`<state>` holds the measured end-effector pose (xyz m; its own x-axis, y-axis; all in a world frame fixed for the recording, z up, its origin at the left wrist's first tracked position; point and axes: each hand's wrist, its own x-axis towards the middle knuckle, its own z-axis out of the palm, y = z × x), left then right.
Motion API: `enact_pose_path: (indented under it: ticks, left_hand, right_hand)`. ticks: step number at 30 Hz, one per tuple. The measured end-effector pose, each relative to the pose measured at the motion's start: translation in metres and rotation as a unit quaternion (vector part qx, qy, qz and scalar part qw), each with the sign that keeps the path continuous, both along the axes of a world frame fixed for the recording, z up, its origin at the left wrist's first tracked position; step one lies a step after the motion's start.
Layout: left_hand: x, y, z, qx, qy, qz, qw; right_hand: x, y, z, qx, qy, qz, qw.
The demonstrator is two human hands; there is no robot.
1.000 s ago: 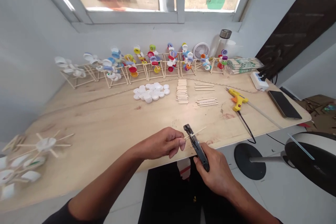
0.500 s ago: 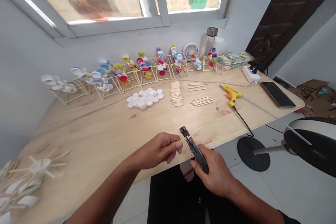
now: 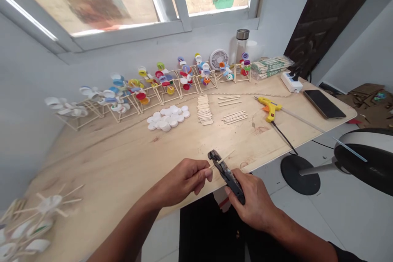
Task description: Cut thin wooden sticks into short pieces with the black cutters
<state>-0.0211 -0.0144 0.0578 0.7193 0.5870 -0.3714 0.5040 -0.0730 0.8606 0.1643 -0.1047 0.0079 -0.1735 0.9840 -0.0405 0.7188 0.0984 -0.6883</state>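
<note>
My left hand [image 3: 184, 180] pinches one end of a thin wooden stick [image 3: 225, 157] over the near edge of the wooden table [image 3: 123, 159]. My right hand [image 3: 251, 202] grips the handles of black cutting pliers [image 3: 225, 172], whose jaws close around the stick just right of my left fingertips. The stick's free end pokes out up and to the right past the jaws.
White bottle caps [image 3: 167, 116] and piles of cut sticks [image 3: 204, 110] lie mid-table. A yellow glue gun [image 3: 270, 108], a phone [image 3: 324, 104] and a power strip [image 3: 291, 82] sit right. Cap-and-stick models [image 3: 153, 84] line the back wall; another stick model [image 3: 46, 204] lies at left. A fan [image 3: 365, 163] stands on the floor.
The view has swung slightly, shifting the table contents left. Both hands hold the stick and pliers the same way, with the jaws staying on the stick.
</note>
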Motion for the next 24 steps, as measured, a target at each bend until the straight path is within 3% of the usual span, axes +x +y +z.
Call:
enact_pose_path:
  ticks: [24]
  left_hand:
    - [0.0034, 0.0036, 0.0015, 0.025, 0.018, 0.002, 1.0]
  right_hand:
    - [0.0001, 0.0014, -0.0048, -0.011, -0.019, -0.01, 1.0]
